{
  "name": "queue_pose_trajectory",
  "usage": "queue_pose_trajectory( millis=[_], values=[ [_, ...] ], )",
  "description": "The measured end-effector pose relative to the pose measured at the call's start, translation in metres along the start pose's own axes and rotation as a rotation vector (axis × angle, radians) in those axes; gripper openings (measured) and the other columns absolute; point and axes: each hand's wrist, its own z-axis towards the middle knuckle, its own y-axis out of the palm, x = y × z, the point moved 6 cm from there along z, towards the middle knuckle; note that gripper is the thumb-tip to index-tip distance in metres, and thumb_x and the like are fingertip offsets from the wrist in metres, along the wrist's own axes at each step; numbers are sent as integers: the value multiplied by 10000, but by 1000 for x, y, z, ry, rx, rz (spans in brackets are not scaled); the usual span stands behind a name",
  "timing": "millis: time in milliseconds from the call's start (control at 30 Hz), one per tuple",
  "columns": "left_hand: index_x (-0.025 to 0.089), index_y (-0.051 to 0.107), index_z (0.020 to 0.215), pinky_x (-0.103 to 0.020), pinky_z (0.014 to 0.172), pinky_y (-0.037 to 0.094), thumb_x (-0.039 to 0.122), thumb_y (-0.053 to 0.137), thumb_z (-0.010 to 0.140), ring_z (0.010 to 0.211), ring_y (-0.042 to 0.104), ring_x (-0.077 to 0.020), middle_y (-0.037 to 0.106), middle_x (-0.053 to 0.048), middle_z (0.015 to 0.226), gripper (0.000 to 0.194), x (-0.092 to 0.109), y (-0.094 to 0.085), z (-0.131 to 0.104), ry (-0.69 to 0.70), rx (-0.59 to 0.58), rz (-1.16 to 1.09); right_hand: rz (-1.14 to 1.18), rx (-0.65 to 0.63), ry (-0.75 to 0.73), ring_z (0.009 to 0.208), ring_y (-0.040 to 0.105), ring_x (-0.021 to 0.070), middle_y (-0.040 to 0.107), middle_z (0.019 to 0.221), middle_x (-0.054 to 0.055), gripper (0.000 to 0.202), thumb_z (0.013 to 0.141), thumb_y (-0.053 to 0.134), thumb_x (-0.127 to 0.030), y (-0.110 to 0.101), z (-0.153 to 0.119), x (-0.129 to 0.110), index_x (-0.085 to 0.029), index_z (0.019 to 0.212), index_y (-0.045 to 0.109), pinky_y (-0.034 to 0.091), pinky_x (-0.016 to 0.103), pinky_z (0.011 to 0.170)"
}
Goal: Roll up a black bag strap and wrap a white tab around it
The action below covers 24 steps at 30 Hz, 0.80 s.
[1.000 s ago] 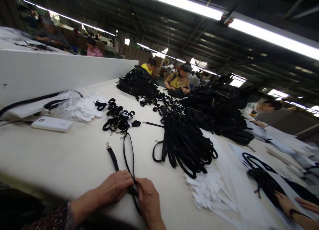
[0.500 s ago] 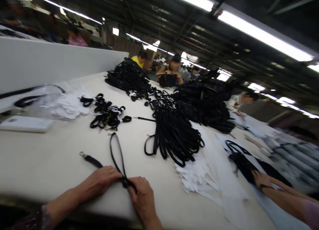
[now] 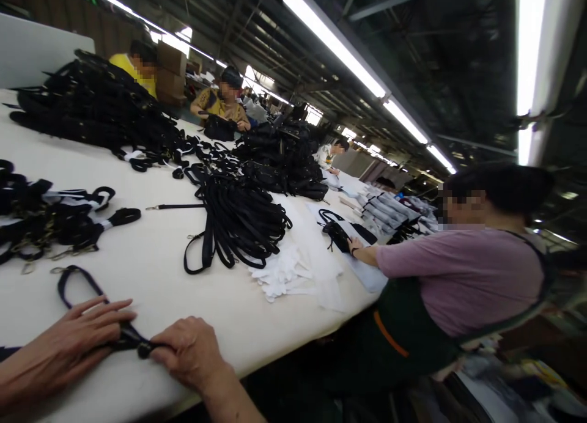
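A black strap [image 3: 131, 335] with a small metal clasp lies looped near the table's front edge. My left hand [image 3: 68, 346] rests over it, fingers stretched out and flat, with the loop rising beyond the knuckles. The right hand [image 3: 190, 353] is closed, pinching the strap's other end between thumb and fingers, beside a dark knot or slider. Just beyond my left hand sits a heap of bundled black straps [image 3: 50, 221] with metal clasps. A larger bundle of long black straps [image 3: 243, 218] lies farther off, ahead of my right hand.
White paper strips [image 3: 284, 273] lie right of the long bundle on the pale table [image 3: 151, 258]. Black bags are piled at the back left [image 3: 101, 111] and back centre [image 3: 279, 157]. A co-worker in a purple shirt [image 3: 440, 270] handles a black bag at the right edge; others work behind.
The view has swung right, bringing the co-worker's body into sight. My left fingers have straightened over the strap, while my right hand keeps its pinch on it.
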Motion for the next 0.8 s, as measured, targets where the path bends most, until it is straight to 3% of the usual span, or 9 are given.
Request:
queue_pose_trajectory(
  millis=[67, 167, 267, 433, 667, 800],
  values=[
    [370, 663, 1001, -602, 1045, 390, 302, 396, 954, 1084, 667, -224, 721, 144, 1151, 279, -9, 7, 3, 9, -88, 50, 24, 13, -14, 904, 662, 131, 748, 961, -109, 178, 900, 667, -420, -4, -2, 1, -361, 1061, 713, 447, 215, 854],
    [403, 652, 1036, -504, 997, 471, 294, 474, 935, 944, 698, -178, 736, 158, 1058, 232, -14, 10, 4, 63, -178, 86, 58, 30, -15, 922, 666, 139, 751, 991, -104, 245, 843, 688, -279, -9, -6, 9, -338, 1080, 701, 455, 220, 870],
    [339, 656, 1052, -361, 932, 505, 234, 546, 929, 980, 674, -174, 727, 64, 1075, 196, -4, 0, 6, -57, -241, 62, 93, 59, -17, 934, 661, 160, 752, 1024, -43, 349, 841, 577, -108, -15, -11, 18, -282, 1123, 686, 476, 245, 871],
    [233, 631, 1002, -328, 879, 489, 191, 453, 982, 946, 640, -186, 690, -44, 1077, 184, 26, -20, 19, -144, -213, 16, 187, 116, -47, 909, 649, 184, 741, 954, 16, 355, 872, 485, -64, -18, -6, 39, -259, 1072, 703, 524, 278, 819],
    [215, 621, 957, -306, 849, 493, 171, 461, 980, 935, 615, -179, 673, -53, 1051, 168, 24, -29, 14, -205, -127, 26, 160, 123, -110, 911, 680, 195, 744, 958, 19, 384, 863, 453, -55, -26, 0, 61, -261, 1065, 706, 568, 313, 812],
    [214, 634, 922, -300, 810, 490, 173, 462, 984, 907, 594, -182, 665, -47, 991, 187, 23, -24, 12, -244, -109, 26, 161, 83, -74, 951, 694, 206, 749, 1010, 28, 239, 901, 547, -182, -37, 10, 51, -272, 1045, 714, 576, 340, 856]
  ],
)
